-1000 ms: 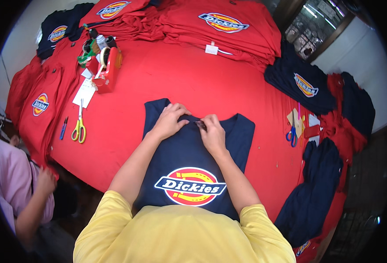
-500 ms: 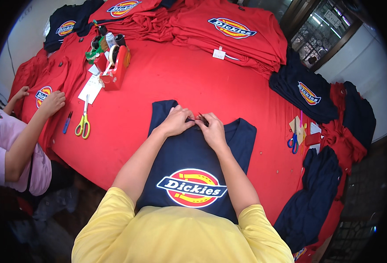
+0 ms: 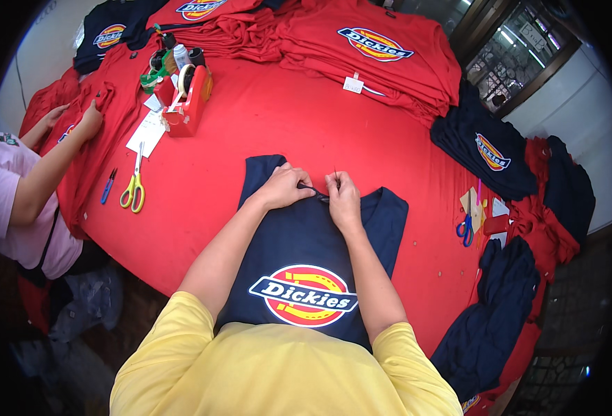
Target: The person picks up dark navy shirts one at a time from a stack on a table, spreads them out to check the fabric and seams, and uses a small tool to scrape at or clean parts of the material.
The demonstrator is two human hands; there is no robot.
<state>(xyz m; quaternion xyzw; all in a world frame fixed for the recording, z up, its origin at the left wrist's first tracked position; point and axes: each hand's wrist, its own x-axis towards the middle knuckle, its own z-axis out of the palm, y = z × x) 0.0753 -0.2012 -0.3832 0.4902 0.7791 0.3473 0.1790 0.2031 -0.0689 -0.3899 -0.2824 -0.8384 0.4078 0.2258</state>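
Both hands, left (image 3: 285,187) and right (image 3: 344,197), pinch the collar of a navy T-shirt (image 3: 306,243) lying flat on the red worktop (image 3: 264,118). Its round red-and-yellow emblem (image 3: 304,296) faces up. A white tag (image 3: 353,84) lies beyond bare cloth.

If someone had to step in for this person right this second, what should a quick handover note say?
Left hand and right hand: both pinch the neckline of the navy T-shirt, which lies flat, print up, on the red-covered table.
Right fingers seem to hold something thin at the collar; too small to tell what.
Yellow-handled scissors lie to the left, blue-handled scissors to the right.
Done: shirt spread out. Left: the work at the collar looks unfinished.
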